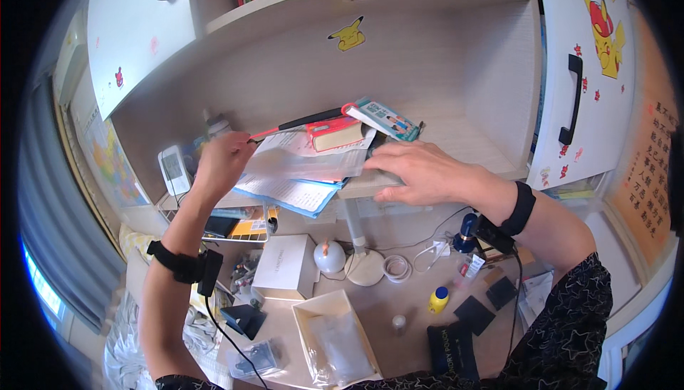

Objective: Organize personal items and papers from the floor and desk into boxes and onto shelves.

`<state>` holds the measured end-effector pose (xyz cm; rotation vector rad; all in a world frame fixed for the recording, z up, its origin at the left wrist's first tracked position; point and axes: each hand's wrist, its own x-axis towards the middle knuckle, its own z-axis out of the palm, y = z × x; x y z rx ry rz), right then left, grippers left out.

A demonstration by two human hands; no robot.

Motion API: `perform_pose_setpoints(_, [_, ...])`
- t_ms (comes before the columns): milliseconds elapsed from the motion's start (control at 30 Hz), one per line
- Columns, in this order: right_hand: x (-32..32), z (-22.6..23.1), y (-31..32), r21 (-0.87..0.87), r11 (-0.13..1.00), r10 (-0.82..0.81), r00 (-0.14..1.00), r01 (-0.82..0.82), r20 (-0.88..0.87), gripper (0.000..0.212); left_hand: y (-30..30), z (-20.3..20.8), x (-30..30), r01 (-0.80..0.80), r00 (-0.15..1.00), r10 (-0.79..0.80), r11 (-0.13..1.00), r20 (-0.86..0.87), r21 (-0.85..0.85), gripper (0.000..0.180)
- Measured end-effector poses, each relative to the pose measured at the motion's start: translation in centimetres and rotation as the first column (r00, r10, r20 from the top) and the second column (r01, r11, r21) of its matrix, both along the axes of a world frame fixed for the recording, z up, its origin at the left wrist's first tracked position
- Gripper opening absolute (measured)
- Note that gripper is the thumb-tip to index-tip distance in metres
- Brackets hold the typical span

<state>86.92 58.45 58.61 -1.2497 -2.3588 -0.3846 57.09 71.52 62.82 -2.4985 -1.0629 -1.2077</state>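
A stack of papers in a blue folder [306, 201] lies on the shelf, its corner overhanging the front edge. A translucent plastic sleeve [313, 165], partly blurred, lies over it. My left hand [222, 160] is closed at the stack's left side, by a red-and-black stick [306, 119]; what its fingertips grip is hidden. At the sleeve's right edge, my right hand [420, 169] has its thumb and fingers apart, the fingertips close to the plastic. Behind the sleeve lies a thick red book [335, 135], with a teal-and-white booklet [385, 120] beside it.
A bottle [216, 125] and a white digital clock [174, 169] are near my left hand. On the desk below stand a white box [285, 267], a lamp base [365, 269], an open tray [306, 311] and a yellow bottle [438, 300]. Cabinet doors [581, 83] flank the shelf.
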Motion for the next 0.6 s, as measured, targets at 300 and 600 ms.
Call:
perform_pose_setpoints(300, [4.5,0.3,2.3,-0.116,0.988,-0.095,0.995,0.099,0.04,0.027,1.0,-0.5,5.2,0.129,0.981,-0.159,0.965,-0.116,-0.228,0.046])
perform_pose_setpoints(600, [3.6,-2.8,2.8,0.155,0.985,-0.054,0.994,0.069,-0.098,0.02,6.5,-2.9,11.2,0.003,0.871,-0.095,0.982,-0.481,-0.187,0.057])
